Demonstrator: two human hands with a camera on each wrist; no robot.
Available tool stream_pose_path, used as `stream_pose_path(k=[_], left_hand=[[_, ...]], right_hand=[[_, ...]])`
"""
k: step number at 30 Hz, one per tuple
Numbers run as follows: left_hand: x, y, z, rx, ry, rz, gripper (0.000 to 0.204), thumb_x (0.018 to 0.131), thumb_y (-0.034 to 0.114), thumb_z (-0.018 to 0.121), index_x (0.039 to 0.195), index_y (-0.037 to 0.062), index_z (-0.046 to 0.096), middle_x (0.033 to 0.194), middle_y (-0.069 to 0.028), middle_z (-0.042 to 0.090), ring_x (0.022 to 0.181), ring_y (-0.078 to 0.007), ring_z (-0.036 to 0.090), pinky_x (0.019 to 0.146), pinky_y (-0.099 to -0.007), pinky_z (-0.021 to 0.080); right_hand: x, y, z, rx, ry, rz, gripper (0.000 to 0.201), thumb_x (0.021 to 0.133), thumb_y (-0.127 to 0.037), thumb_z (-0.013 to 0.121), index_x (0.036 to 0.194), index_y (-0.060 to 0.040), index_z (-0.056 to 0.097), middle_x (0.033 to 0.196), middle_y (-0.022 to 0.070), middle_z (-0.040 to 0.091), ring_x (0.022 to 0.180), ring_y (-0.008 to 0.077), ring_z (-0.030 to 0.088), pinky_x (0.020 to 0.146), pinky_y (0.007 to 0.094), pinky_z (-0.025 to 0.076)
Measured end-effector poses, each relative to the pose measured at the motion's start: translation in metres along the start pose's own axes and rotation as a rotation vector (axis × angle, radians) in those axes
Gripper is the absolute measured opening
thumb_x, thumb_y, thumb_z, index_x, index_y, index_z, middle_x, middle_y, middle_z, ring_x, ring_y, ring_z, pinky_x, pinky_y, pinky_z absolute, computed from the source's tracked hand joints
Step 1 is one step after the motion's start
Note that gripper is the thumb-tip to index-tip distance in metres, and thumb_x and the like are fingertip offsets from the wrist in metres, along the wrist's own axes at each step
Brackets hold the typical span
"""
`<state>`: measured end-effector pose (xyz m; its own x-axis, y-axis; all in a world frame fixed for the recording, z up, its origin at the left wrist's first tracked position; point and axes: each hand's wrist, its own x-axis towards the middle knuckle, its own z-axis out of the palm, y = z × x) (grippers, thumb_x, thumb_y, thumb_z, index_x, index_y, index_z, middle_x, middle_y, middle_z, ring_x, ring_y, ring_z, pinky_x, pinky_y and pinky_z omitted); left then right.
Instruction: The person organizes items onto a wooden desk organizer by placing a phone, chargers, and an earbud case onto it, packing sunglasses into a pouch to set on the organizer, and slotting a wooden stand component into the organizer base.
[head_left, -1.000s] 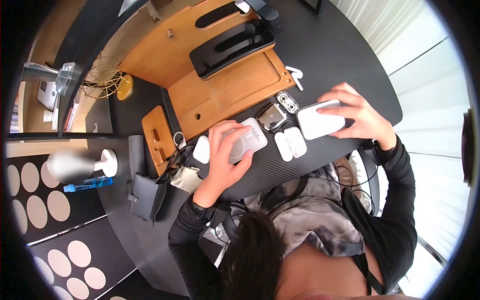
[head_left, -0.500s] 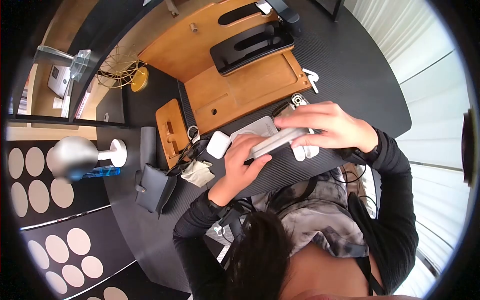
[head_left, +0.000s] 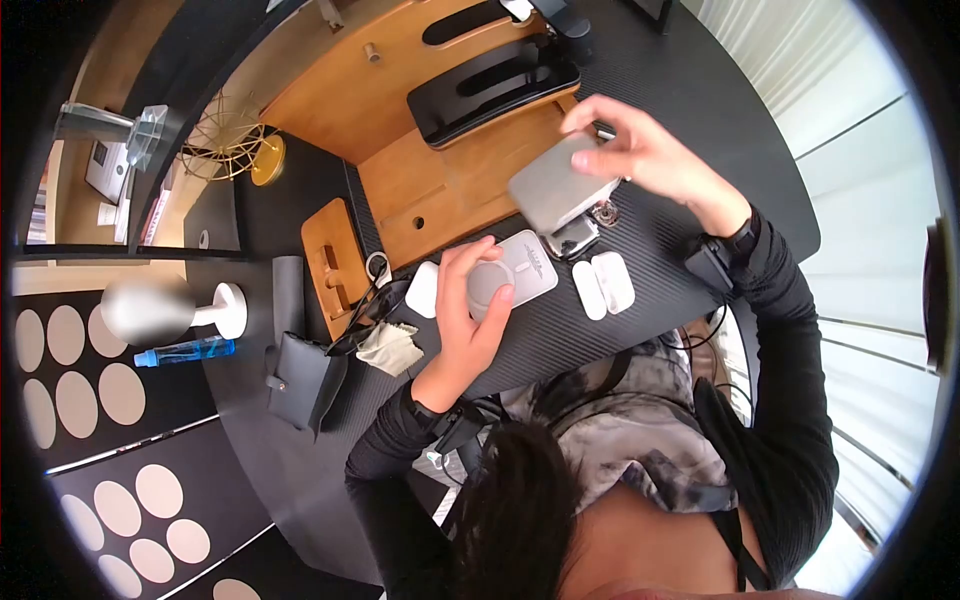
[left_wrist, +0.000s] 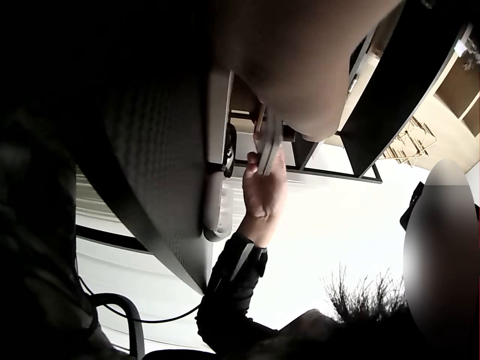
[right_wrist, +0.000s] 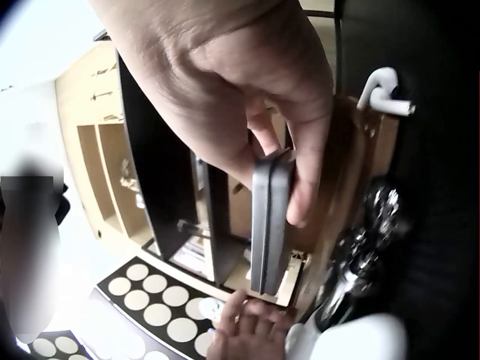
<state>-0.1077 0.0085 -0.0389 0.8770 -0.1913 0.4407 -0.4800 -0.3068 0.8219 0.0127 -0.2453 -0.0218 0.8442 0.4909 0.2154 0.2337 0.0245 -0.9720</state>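
My right hand point(head_left: 650, 160) pinches a flat grey case point(head_left: 558, 185) with rounded corners, thumb and fingers at its far side. Raised over the front right of the wooden organizer, the case stands edge-on in the right wrist view, a seam point(right_wrist: 267, 225) along its side. My left hand point(head_left: 465, 315) grips a white magnetic power bank point(head_left: 537, 265) with a grey ring on its face, thumb and fingers on opposite sides. Partly behind the grey case lies a square-faced watch point(head_left: 573, 238). A white earbud case point(head_left: 608, 283) lies right of the power bank, another point(head_left: 421, 290) left of it.
The wooden organizer point(head_left: 400, 190) holds a black tray point(head_left: 490, 100). White earbuds point(right_wrist: 386, 97) lie by its right corner. Further left are sunglasses point(head_left: 375, 315), a cloth point(head_left: 390, 348), a small wooden stand point(head_left: 335, 265) and a dark pouch point(head_left: 305, 380).
My right hand carried the grey case left to my left hand, tilted on edge, then up toward the organizer. The watch and earbud case beneath show again. My left hand stays at the power bank.
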Motion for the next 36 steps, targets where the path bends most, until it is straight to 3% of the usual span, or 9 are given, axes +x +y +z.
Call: stream_pose_path(k=[5,8,10,12,15,19,23,32,36], left_hand=[[0.0,0.004,0.002,0.17,-0.036,0.051,0.03,0.083,0.006,0.057,0.112,-0.0002,0.056,0.107,-0.0154,0.055,0.099,-0.0279,0.054,0.088,-0.0346,0.042],[0.0,0.004,0.002,0.194,-0.058,0.063,0.027,0.083,0.004,0.057,0.109,0.0005,0.058,0.106,-0.0157,0.055,0.097,-0.0282,0.054,0.086,-0.0347,0.042],[0.001,0.003,0.002,0.197,-0.061,0.071,0.026,0.082,0.004,0.057,0.108,0.0005,0.059,0.105,-0.0158,0.055,0.096,-0.0282,0.054,0.086,-0.0349,0.043],[0.001,0.003,0.002,0.198,-0.075,0.088,0.025,0.081,0.002,0.057,0.106,0.0002,0.06,0.104,-0.0156,0.056,0.095,-0.0282,0.054,0.085,-0.0352,0.043],[0.002,0.003,0.002,0.214,-0.067,0.085,0.025,0.079,0.001,0.058,0.104,0.001,0.06,0.104,-0.0146,0.056,0.095,-0.0283,0.054,0.085,-0.0356,0.042],[0.002,0.003,0.003,0.277,-0.042,0.079,0.026,0.077,0.001,0.059,0.103,0.0024,0.061,0.104,-0.0132,0.056,0.097,-0.0287,0.053,0.087,-0.0365,0.04],[0.003,0.005,0.004,0.336,-0.037,0.061,0.028,0.075,0.001,0.06,0.102,0.0042,0.061,0.105,-0.0118,0.056,0.1,-0.0297,0.051,0.092,-0.038,0.036],[0.003,0.006,0.007,0.401,-0.083,0.061,0.032,0.072,0.002,0.062,0.104,0.0056,0.061,0.108,-0.0118,0.055,0.103,-0.0308,0.048,0.094,-0.0397,0.035],[0.003,0.006,0.007,0.424,-0.086,0.065,0.035,0.071,0.003,0.064,0.105,0.0058,0.06,0.109,-0.0119,0.055,0.103,-0.0311,0.048,0.095,-0.0405,0.035]], right_hand=[[0.005,0.019,-0.017,-0.032,0.097,0.282,0.018,0.089,-0.018,0.067,0.096,-0.0048,0.058,0.101,0.0017,0.053,0.086,0.0086,0.059,0.063,0.0199,0.053],[0.006,0.014,-0.015,-0.117,0.115,0.132,0.019,0.086,-0.017,0.069,0.098,-0.005,0.061,0.115,0.0073,0.048,0.091,0.0131,0.061,0.067,0.0233,0.054],[0.001,-0.001,-0.012,-0.536,0.045,-0.145,0.027,0.082,-0.015,0.072,0.106,-0.0071,0.063,0.127,0.0105,0.042,0.101,0.0178,0.058,0.075,0.0276,0.054],[-0.001,-0.004,-0.011,-0.486,0.004,-0.078,0.035,0.079,-0.012,0.073,0.113,-0.0102,0.064,0.127,0.0133,0.045,0.108,0.025,0.056,0.085,0.0317,0.051],[-0.002,0.003,-0.006,-0.996,0.059,-0.399,0.033,0.078,-0.007,0.068,0.11,-0.0076,0.066,0.12,0.0171,0.052,0.105,0.0309,0.056,0.091,0.0344,0.048],[0.003,-0.008,0.008,-1.224,0.025,-0.464,0.026,0.07,-0.006,0.065,0.096,-0.0052,0.068,0.095,0.0064,0.06,0.089,0.0225,0.058,0.078,0.0313,0.052],[0.018,-0.001,0.016,-1.392,0.046,-0.509,0.014,0.074,-0.008,0.058,0.085,-0.0051,0.065,0.084,0.0043,0.057,0.084,0.0194,0.061,0.066,0.0272,0.054],[0.027,0.014,0.021,-1.465,0.04,-0.4,0.039,0.081,-0.012,0.06,0.117,0.0017,0.058,0.1,0.0114,0.063,0.089,0.0218,0.064,0.069,0.029,0.056],[0.019,0.01,0.004,-1.187,0.041,-0.48,0.037,0.086,-0.016,0.059,0.121,-0.0027,0.057,0.101,0.0111,0.063,0.094,0.0278,0.062,0.077,0.0347,0.055]])
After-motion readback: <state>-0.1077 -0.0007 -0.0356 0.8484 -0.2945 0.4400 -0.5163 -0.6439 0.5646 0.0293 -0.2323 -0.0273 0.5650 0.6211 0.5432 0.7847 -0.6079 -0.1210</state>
